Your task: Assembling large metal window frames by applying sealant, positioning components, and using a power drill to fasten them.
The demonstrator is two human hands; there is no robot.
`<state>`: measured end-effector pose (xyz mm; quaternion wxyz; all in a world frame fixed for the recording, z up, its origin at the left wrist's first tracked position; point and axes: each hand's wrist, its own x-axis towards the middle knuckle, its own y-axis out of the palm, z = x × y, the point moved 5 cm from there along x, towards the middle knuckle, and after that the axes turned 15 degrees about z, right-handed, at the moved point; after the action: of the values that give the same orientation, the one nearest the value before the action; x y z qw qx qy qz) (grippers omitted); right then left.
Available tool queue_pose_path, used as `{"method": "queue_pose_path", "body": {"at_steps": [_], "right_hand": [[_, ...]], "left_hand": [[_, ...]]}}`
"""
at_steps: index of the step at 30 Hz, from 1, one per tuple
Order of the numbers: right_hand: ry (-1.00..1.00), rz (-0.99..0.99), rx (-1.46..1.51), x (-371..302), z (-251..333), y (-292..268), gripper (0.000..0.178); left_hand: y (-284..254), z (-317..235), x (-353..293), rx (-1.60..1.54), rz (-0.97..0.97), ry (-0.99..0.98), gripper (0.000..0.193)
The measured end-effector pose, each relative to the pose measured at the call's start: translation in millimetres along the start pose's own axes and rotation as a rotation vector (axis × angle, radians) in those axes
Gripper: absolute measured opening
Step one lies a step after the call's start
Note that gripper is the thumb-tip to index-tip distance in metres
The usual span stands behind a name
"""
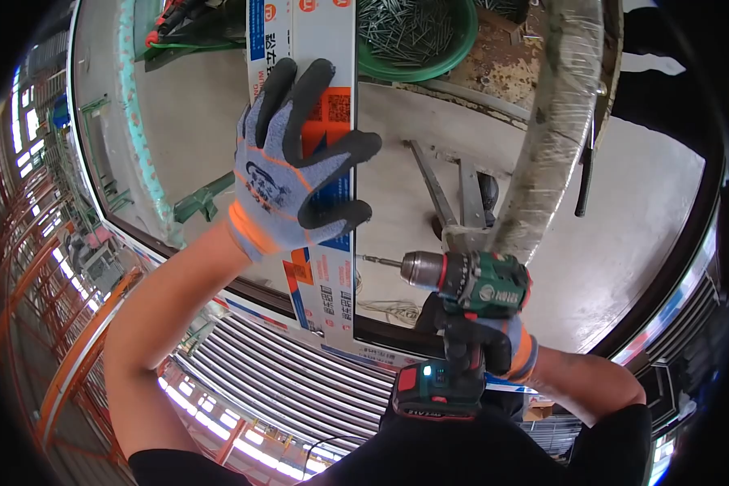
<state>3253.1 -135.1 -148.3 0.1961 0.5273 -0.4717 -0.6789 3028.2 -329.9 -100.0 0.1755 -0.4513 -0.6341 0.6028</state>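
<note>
Gloved hands working a white strip and a cordless drill over a grey floor.

The left hand (pixel 300 166), wearing a grey glove with black fingertips and an orange cuff, is pressing flat against a long white strip (pixel 324 267) with blue and orange print, fingers spread wide and gripping nothing. The strip is running upward from the dark curved rail (pixel 381 332) at the floor's near edge toward the far side. Just right of the strip, the drill (pixel 462 283), green and black, is pointing its thin bit (pixel 378 261) at the strip's right edge, the tip just beside it. The right hand (pixel 482 336) is wrapping closed around the drill's handle. Farther back, a green basin (pixel 449 49) is holding screws, and a plastic-wrapped pipe (pixel 551 130) is arching down on the right.
</note>
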Motion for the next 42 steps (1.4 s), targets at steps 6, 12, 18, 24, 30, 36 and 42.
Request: {"method": "queue_pose_path", "body": {"at_steps": [6,12,18,24,30,36,42], "right_hand": [[0.132,-0.042,-0.054,1,-3,0,0.01],[0.13,-0.051,-0.102,-5,13,6,0.01],[0.094,-0.011,-0.16,6,8,2,0.014],[0.112,-0.077,-0.076,-3,7,5,0.012],[0.168,0.026,-0.198,13,3,0,0.016],[0.157,-0.013,-0.049,9,12,4,0.013],[-0.111,0.127,-0.319,20,30,-2,0.019]], "left_hand": [[3,3,1,-0.04,-0.041,0.014,0.048],[3,2,8,-0.053,-0.076,0.004,0.046],[6,4,0,-0.039,-0.041,-0.01,0.047],[0,2,10,-0.074,-0.084,0.032,0.045],[4,3,1,-0.069,-0.044,-0.012,0.043],[4,5,0,-0.075,-0.063,0.016,0.042],[4,4,2,-0.048,-0.074,0.012,0.041]]}}
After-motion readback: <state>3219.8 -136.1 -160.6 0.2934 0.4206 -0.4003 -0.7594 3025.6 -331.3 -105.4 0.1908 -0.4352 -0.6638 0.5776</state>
